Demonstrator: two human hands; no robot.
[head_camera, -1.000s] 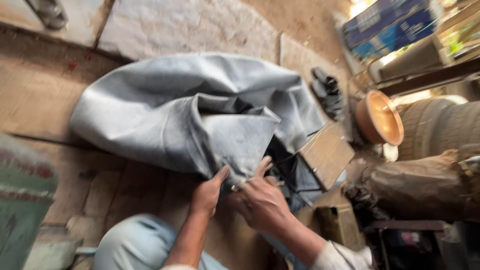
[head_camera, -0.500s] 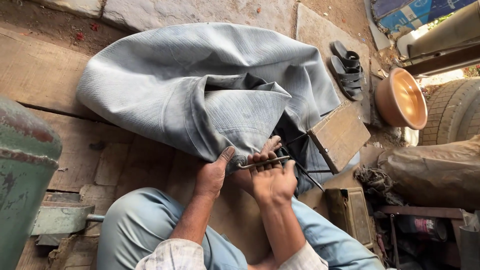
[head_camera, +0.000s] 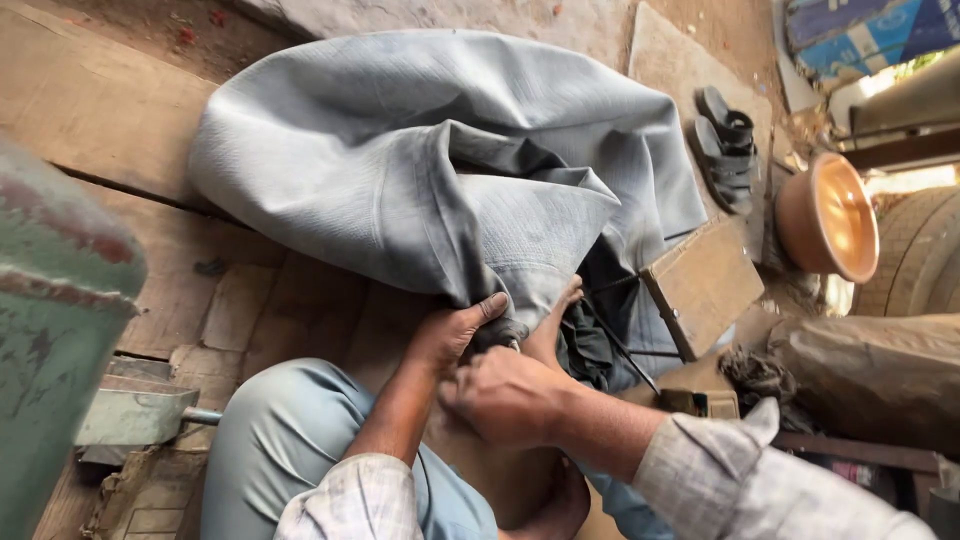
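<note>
Both hands grip the grey rubber inner tube (head_camera: 430, 190) slumped on the wooden floor (head_camera: 90, 110), left hand (head_camera: 455, 330) pinching its fold, right hand (head_camera: 505, 395) closed beside it; it looks heavy, floppy, best held by folded edges.

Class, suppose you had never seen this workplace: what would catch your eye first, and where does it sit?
First, the big grey rubber sheet, crumpled across the middle of the wooden floor. At its near edge the left hand pinches a fold while the right hand works close beside it. To the right lie a pair of dark sandals and an orange bowl.
</note>
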